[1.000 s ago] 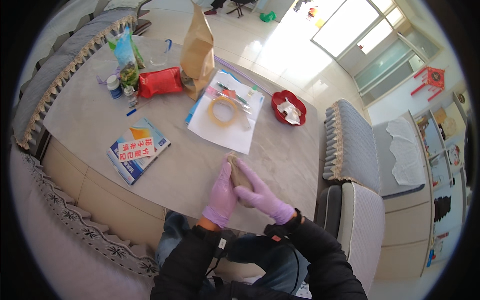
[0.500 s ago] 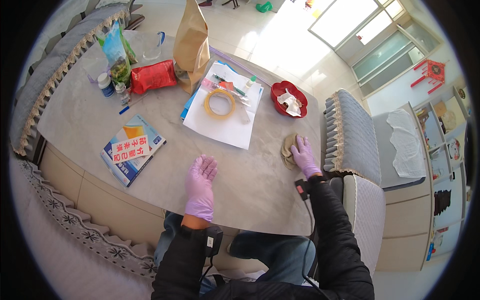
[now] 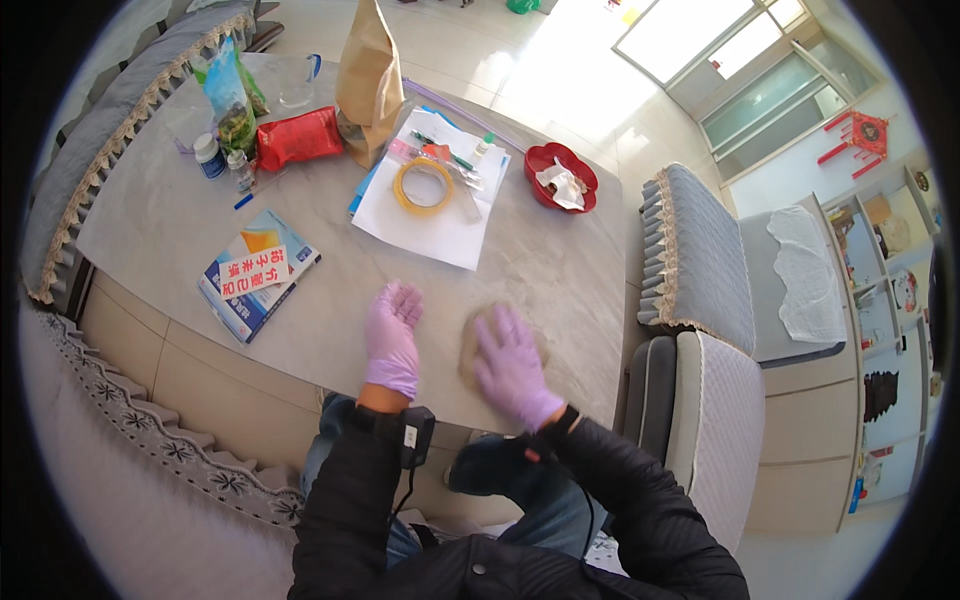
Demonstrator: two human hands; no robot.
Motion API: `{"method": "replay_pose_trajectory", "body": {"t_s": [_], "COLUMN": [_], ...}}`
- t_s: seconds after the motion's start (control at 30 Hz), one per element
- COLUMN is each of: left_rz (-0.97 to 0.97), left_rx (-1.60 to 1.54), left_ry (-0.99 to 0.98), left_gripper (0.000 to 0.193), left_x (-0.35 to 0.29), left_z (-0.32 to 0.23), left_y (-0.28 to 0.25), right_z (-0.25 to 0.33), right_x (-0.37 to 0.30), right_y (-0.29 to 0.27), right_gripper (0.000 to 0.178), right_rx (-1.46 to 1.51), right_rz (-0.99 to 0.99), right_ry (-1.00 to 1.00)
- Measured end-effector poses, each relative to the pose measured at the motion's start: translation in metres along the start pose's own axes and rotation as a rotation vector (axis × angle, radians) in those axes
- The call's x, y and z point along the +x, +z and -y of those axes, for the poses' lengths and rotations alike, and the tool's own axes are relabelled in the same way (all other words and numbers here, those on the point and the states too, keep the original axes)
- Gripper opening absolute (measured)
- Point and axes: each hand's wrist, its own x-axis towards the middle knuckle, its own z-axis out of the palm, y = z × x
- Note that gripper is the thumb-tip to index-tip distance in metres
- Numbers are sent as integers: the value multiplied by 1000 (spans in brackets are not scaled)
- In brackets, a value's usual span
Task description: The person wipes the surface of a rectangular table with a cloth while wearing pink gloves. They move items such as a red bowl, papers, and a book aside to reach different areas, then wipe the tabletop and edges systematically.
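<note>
Both my hands wear thin purple gloves. My right hand (image 3: 513, 362) lies flat with fingers spread on a crumpled tan cloth (image 3: 468, 352), pressing it to the grey marbled table (image 3: 585, 275) near its front edge. Motion blurs the cloth and fingertips, and the hand covers most of the cloth. To its left, my left hand (image 3: 393, 335) is turned partly palm up at the table's front edge, fingers loosely bent and nothing in it. A box (image 3: 268, 283), blue and white with a red-lettered white label on it, lies nearest that hand.
White paper sheets (image 3: 455, 238) carry a yellow tape roll (image 3: 423, 187) and small tools. Beyond are a red bowl (image 3: 562, 150) with crumpled tissue, a brown paper bag (image 3: 365, 75), a red packet (image 3: 300, 138) and a white-capped bottle (image 3: 208, 155). A cushioned seat (image 3: 700, 255) stands right.
My right hand has slid the cloth left and toward me across the table. My left hand keeps nearly the same pose. The whole view has shifted slightly.
</note>
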Motion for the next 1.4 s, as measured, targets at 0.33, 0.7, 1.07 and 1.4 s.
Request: {"method": "replay_pose_trajectory", "body": {"t_s": [0.33,0.7,1.07,1.4], "left_rz": [-38,-124,-441,-944], "left_rx": [-35,-218,-63,1074], "left_ry": [38,144,791,681], "left_gripper": [31,35,46,116], "left_x": [-5,-5,-11,-3], "left_z": [-36,-76,-150,-180], "left_y": [-24,-36,-80,-131], "right_z": [-120,102,161,13], "right_x": [-83,40,86,-68], "right_y": [-19,40,17,-6], "right_gripper": [55,66,57,61], "right_rx": [-5,67,183,47], "right_rz": [-78,-101,4,-15], "right_ry": [376,-130,-426,55]}}
